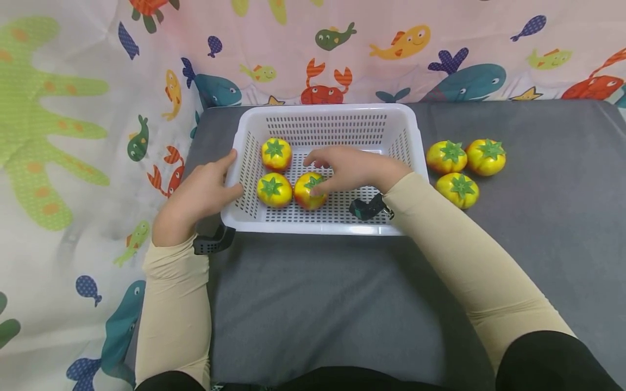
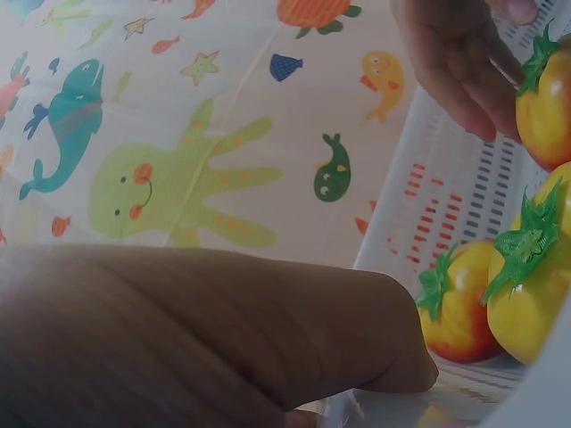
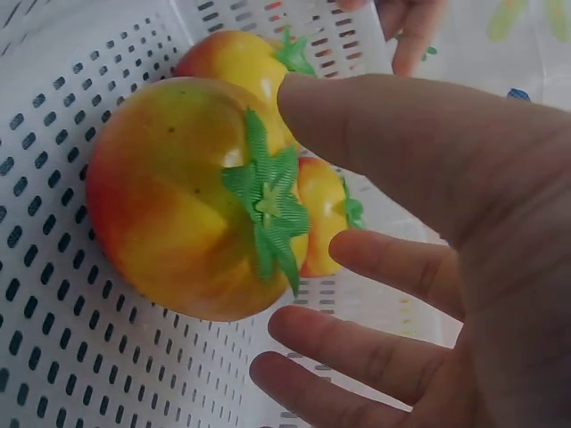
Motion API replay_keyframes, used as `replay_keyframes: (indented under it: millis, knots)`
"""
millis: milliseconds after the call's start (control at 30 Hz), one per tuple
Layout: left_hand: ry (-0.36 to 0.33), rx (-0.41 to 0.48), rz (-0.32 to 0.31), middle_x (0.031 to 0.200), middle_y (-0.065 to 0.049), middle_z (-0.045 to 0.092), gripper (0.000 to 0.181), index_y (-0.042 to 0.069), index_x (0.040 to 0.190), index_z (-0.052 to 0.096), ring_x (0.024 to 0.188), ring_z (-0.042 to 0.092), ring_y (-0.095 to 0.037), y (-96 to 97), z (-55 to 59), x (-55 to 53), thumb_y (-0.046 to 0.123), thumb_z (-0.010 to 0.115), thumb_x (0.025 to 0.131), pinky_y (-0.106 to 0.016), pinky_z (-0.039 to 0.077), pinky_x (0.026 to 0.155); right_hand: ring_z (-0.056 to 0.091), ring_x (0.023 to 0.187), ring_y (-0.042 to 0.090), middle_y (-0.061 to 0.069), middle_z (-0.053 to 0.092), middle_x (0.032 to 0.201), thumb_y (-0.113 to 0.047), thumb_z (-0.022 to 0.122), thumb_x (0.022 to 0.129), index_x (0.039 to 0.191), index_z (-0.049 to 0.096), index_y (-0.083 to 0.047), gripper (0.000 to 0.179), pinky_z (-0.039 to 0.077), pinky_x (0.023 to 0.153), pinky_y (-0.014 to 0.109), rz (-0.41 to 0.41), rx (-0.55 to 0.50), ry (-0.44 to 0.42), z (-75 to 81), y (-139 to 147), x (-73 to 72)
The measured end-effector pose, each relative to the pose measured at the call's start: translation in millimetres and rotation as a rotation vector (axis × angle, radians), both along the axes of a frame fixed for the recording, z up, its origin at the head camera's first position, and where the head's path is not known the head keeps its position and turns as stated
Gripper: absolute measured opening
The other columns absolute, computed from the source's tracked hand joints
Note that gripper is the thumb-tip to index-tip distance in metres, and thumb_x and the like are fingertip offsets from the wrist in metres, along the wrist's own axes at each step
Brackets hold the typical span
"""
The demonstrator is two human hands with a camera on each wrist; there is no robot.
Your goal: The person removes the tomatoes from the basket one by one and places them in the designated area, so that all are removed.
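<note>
A white plastic basket with slotted walls holds three yellow-and-red toy tomatoes with green star-shaped leaf caps. One tomato sits at the back left and another in front of it. Beside that one, the third tomato lies under my right hand. The right thumb and fingers are spread near it; in the right wrist view a gap shows between the fingers and this tomato. My left hand holds the basket's left rim, thumb over the edge; its other fingers are mostly hidden in the left wrist view.
Three more toy tomatoes cluster on the grey cloth-covered table, right of the basket. A curtain printed with sea animals hangs behind the table and along the left side. A dark wrist device hangs over the basket's front right.
</note>
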State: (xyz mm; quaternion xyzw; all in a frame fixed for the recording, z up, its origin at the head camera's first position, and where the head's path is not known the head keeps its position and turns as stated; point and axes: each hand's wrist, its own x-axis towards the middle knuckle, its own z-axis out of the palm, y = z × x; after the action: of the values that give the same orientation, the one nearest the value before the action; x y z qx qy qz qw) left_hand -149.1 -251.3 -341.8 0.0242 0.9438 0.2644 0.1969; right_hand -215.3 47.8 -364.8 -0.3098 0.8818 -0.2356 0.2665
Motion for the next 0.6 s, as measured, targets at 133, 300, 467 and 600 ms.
replay_keyframes:
  millis: [133, 300, 467, 600]
  knots:
    - [0.004, 0.003, -0.003, 0.13, -0.024, 0.067, 0.088, 0.015, 0.17, 0.017, 0.095, 0.077, -0.036, 0.0, -0.5, -0.2, 0.021, 0.068, 0.098, -0.042, 0.065, 0.075, 0.056, 0.13, 0.025, 0.004, 0.063, 0.141, -0.04, 0.084, 0.087, 0.148, 0.058, -0.017, 0.07, 0.045, 0.115, 0.051, 0.011, 0.007, 0.004, -1.9, -0.3, 0.7]
    - [-0.002, 0.003, -0.001, 0.13, -0.023, 0.067, 0.088, 0.015, 0.17, 0.017, 0.095, 0.077, -0.036, 0.4, -1.4, -0.5, 0.021, 0.068, 0.098, -0.042, 0.065, 0.076, 0.054, 0.131, 0.024, 0.003, 0.061, 0.143, -0.039, 0.085, 0.086, 0.15, 0.056, -0.02, 0.073, 0.044, 0.116, 0.051, 0.02, 0.022, -0.017, -3.9, -0.9, 1.6]
    - [0.001, 0.005, -0.001, 0.131, -0.023, 0.067, 0.088, 0.015, 0.17, 0.016, 0.096, 0.077, -0.037, 0.3, -0.1, -0.5, 0.021, 0.068, 0.098, -0.044, 0.065, 0.077, 0.054, 0.131, 0.024, 0.003, 0.059, 0.145, -0.037, 0.087, 0.084, 0.151, 0.056, -0.023, 0.075, 0.044, 0.117, 0.05, 0.031, 0.03, -0.044, -4.7, -2.9, 2.5]
    - [0.002, 0.008, -0.002, 0.132, -0.024, 0.066, 0.089, 0.015, 0.17, 0.016, 0.097, 0.076, -0.038, 0.6, 0.5, -0.5, 0.021, 0.068, 0.098, -0.045, 0.065, 0.078, 0.054, 0.132, 0.025, 0.004, 0.06, 0.146, -0.035, 0.086, 0.085, 0.151, 0.055, -0.024, 0.073, 0.043, 0.118, 0.05, 0.049, 0.051, -0.045, -5.8, -4.0, 2.6]
